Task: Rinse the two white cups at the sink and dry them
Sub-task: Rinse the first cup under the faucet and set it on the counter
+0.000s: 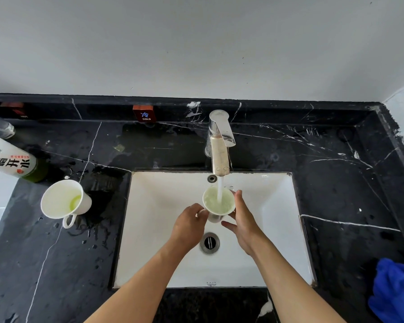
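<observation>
A white cup (218, 203) fills under the running faucet (219, 145), held upright over the white sink (278, 229), directly below the spout and above the drain (210, 242). The water inside looks pale green and foamy, which suggests residue is being flushed out. To do this step well, the cup is best kept centred under the stream, allowed to fill, then swirled and tipped toward the drain so the tinted water leaves the basin rather than splashing the counter; a repeat fill seems wise until the water runs clear.

The left hand (190, 221) is curled closed at the cup's handle side, fingers pinching at or around the handle; the exact hold on the loop is partly hidden. The right hand (241, 216) is mostly open, fingers extended and pressed along the cup's right wall, thumb reaching under its base, steadying rather than clasping.

Left of the sink, on the wet black marble counter (336, 183), the second white cup (64, 200) lies tilted on its side, a green trace pooled inside, not yet rinsed. Farther left of the sink stands a labelled bottle (12, 159). Right of the sink, at the counter's near edge, waits a blue cloth (394, 290), likely meant for drying.
</observation>
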